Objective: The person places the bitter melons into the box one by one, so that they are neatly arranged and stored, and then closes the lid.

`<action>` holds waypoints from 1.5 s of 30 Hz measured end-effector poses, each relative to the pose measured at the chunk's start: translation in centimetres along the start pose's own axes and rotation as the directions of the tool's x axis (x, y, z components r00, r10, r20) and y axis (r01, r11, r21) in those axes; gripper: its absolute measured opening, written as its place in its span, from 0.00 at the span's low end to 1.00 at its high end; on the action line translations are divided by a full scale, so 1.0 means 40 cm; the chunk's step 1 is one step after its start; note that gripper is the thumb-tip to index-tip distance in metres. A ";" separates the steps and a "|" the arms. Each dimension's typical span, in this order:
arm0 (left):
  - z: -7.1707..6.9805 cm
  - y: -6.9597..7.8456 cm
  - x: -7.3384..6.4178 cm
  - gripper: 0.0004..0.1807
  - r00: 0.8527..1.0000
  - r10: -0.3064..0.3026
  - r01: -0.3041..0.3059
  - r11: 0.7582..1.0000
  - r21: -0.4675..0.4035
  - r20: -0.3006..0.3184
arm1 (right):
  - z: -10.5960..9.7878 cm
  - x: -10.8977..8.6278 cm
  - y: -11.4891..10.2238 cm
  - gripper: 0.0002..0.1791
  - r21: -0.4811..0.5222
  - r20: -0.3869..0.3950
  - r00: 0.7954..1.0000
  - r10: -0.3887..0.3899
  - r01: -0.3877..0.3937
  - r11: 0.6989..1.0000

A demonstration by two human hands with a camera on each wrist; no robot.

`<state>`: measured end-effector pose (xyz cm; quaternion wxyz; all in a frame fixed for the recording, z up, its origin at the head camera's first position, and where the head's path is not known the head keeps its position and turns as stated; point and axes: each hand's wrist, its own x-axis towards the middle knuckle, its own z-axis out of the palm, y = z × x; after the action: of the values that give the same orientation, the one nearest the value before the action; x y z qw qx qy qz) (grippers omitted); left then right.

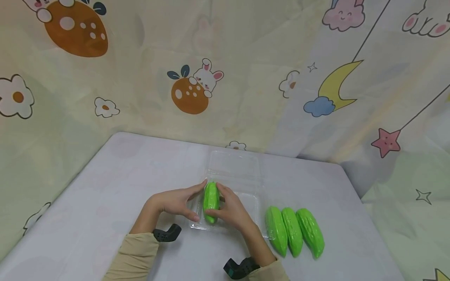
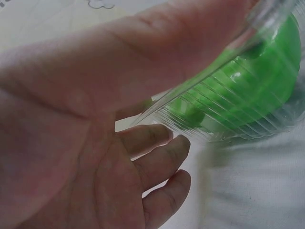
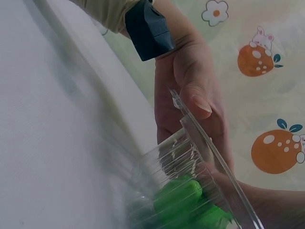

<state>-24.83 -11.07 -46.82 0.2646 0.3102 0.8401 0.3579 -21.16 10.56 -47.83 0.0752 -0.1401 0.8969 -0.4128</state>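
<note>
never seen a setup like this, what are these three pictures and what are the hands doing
No machine here: a person wears three cameras. The wide picture comes from the head; the two close-ups come from cameras strapped at each wrist. On the pale table lies an open clear plastic box. The left hand holds the box's edge, thumb on its rim. The right hand holds a green toy bitter gourd in the box. Three more gourds lie side by side to the right. Cartoon curtains hang behind.

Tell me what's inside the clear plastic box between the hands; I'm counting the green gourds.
One green gourd lies in the clear plastic box, between the left hand and right hand. The hands cover part of the box floor. Three more gourds lie outside.
</note>
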 end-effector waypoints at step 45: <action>-0.005 0.010 -0.005 0.62 1.000 -0.021 0.021 1.000 0.007 -0.003 | -0.027 0.001 0.005 0.50 0.009 0.078 0.996 0.039 -0.039 0.999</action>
<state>-24.69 -11.08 -46.35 0.2662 0.3017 0.8449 0.3525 -21.49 11.46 -47.28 0.1187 -0.1381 0.8936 -0.4102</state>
